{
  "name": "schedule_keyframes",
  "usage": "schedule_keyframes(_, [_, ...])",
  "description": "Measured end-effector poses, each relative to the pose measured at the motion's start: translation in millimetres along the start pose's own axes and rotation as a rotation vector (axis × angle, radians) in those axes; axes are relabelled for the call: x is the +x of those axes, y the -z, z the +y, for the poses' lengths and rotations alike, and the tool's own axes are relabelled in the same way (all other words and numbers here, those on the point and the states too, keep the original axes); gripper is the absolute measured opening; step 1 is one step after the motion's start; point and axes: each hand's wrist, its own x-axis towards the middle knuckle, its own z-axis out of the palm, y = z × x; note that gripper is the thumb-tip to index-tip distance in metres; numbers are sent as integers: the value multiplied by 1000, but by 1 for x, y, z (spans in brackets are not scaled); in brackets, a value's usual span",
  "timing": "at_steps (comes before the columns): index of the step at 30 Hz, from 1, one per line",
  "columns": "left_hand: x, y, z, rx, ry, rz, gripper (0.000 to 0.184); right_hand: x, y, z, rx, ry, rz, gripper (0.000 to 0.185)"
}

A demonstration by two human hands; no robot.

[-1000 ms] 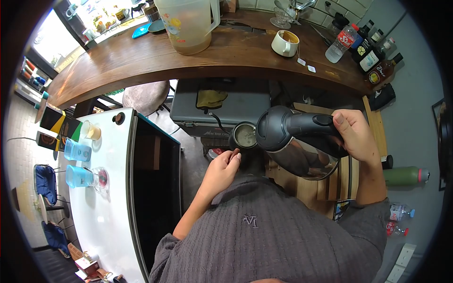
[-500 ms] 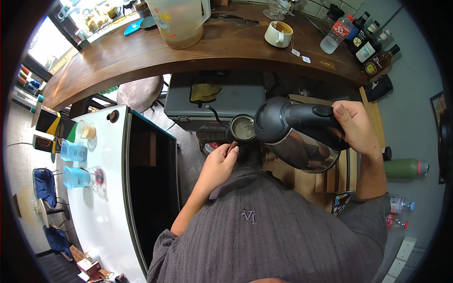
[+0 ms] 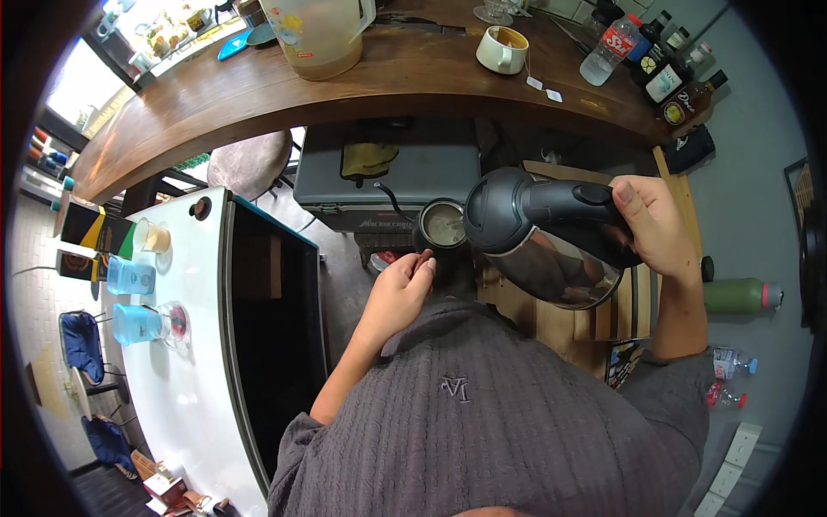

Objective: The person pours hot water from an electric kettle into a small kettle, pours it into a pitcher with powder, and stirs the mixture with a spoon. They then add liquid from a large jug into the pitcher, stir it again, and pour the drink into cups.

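My right hand (image 3: 656,226) is wrapped round the handle of a black and steel electric kettle (image 3: 551,267). The kettle is tilted, its spout end over the rim of a small dark gooseneck pot (image 3: 444,226). Pale, rippled liquid shows inside the pot, and its thin curved spout points up to the left. At the pot's near side, my left hand (image 3: 401,293) is closed with fingers pinched on its handle, which is mostly hidden.
A wooden counter (image 3: 413,77) crosses ahead, bearing a large plastic pitcher (image 3: 314,39), a white cup (image 3: 502,52) and several bottles. To the left stands a white-topped cabinet (image 3: 177,388) with blue cups (image 3: 133,326). A grey case (image 3: 388,177) lies beyond the pot.
The counter and surroundings have shifted slightly up and left in view. Both hands keep their hold, and the kettle stays tilted at the pot. Liquid in the pot looks slightly higher.
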Motion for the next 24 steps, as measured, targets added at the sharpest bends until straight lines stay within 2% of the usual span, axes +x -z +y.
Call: schedule_keyframes(24, [-13, 2, -4, -11, -1, 6, 34, -12, -11, -6, 1, 0, -2, 54])
